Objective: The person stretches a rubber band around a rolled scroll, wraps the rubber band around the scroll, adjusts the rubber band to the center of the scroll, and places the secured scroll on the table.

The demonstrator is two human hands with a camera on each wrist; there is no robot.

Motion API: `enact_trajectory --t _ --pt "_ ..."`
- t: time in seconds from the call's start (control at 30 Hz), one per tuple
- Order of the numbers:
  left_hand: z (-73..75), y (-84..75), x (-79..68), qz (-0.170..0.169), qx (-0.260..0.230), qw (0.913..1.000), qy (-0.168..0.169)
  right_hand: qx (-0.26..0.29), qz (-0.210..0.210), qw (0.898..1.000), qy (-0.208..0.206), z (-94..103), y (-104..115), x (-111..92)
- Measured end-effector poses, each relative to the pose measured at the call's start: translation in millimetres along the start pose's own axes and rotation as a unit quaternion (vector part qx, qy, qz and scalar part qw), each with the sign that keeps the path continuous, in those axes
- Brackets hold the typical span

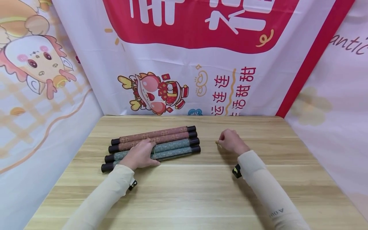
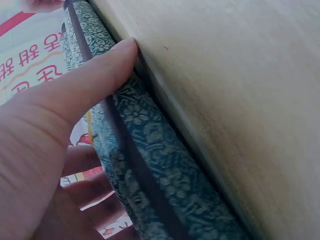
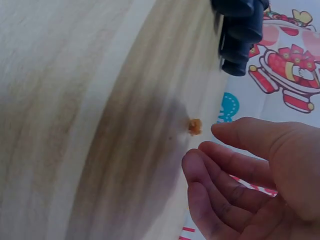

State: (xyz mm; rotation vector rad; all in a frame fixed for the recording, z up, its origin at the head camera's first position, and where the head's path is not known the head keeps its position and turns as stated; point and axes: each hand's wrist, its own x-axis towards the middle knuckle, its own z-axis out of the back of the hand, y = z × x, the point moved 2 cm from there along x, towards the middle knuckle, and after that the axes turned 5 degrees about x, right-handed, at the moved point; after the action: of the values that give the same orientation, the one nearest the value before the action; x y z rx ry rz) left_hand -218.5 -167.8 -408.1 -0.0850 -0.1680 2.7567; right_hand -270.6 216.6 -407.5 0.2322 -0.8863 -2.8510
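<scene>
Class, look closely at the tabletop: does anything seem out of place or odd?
Yes: a small orange-brown bit lies on the table near the right hand, apart from the four rolls lying side by side. It looks stray, like a crumb or scrap, though it is too small to identify.

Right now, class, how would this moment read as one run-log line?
left hand: thumb on nearest teal roll | right hand: beside small orange piece, not gripping | two reddish rolls: on table

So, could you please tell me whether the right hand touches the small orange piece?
Apart: the right wrist view shows a clear gap between the right hand and the small orange piece.
</scene>
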Motion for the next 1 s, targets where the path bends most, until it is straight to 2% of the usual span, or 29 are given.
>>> enact_trajectory --t 0.27,0.4,0.43,0.53,0.63,0.8,1.0 --pt "14.3 -12.5 -3.8 0.000 0.026 0.9988 -0.043 -0.038 0.056 0.997 -0.028 -4.5 -10 8" --pt "22.0 -26.4 -6.2 -0.004 -0.008 0.9982 -0.059 -0.044 0.056 0.997 -0.031 -5.8 -11 10" --pt "23.6 -30.9 -7.0 -0.005 -0.022 0.9979 -0.060 -0.044 0.044 0.998 -0.028 -5.1 -6 7" --pt "25.9 -45.3 -7.5 -0.021 -0.055 0.9957 -0.072 -0.040 0.038 0.998 -0.028 -7.7 -7 10" --pt "26.2 -59.3 -4.2 -0.051 -0.081 0.9902 -0.102 -0.034 0.035 0.998 -0.031 -7.9 -6 9" --pt "25.5 -80.6 5.7 -0.112 -0.117 0.9751 -0.151 -0.001 0.031 0.999 -0.036 -3.9 -2 1" --pt "23.3 -100.7 14.6 -0.135 -0.177 0.9639 -0.146 0.060 0.057 0.996 -0.027 1.9 12 -13"
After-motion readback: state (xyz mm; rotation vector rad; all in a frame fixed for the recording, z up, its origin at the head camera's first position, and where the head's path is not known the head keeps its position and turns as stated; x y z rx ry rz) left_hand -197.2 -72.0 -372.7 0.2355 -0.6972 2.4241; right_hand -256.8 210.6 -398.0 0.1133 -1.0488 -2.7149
